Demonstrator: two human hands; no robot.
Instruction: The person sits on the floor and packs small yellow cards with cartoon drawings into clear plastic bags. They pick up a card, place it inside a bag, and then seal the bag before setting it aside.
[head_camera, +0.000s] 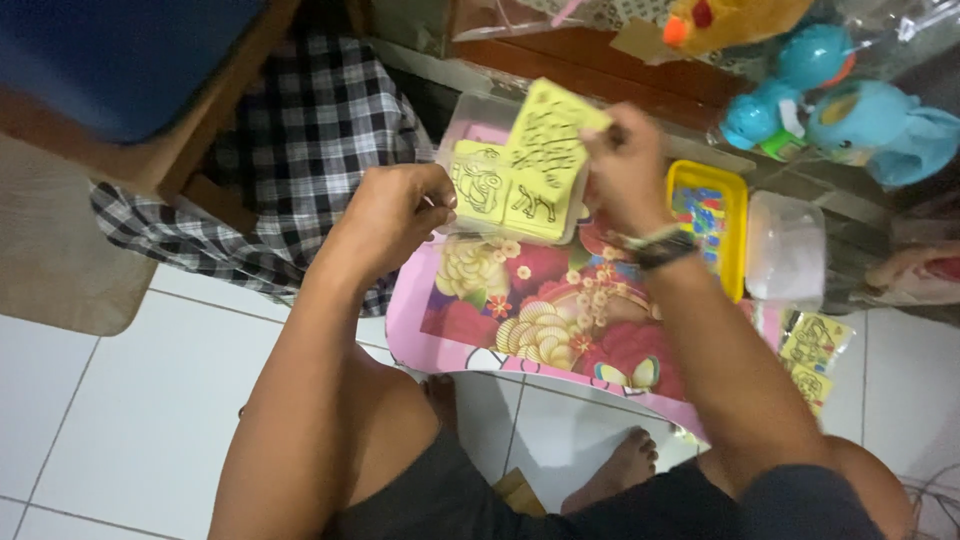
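Observation:
My left hand (392, 216) grips the left edge of a stack of yellow cards with black line drawings (500, 195), held above a clear plastic box (468, 112). My right hand (628, 170), with a watch on the wrist, pinches one yellow card (548, 128) and holds it tilted up above the stack. Both hands hover over a pink table with a flowered top (540, 310).
A yellow tray of coloured pieces (708, 222) and a clear lidded box (786, 250) stand right of the hands. More yellow cards in a bag (812, 350) lie at right. Blue and orange toys (850, 110) sit behind. Checked cloth (300, 130) hangs left. My foot (615, 470) rests on white tiles.

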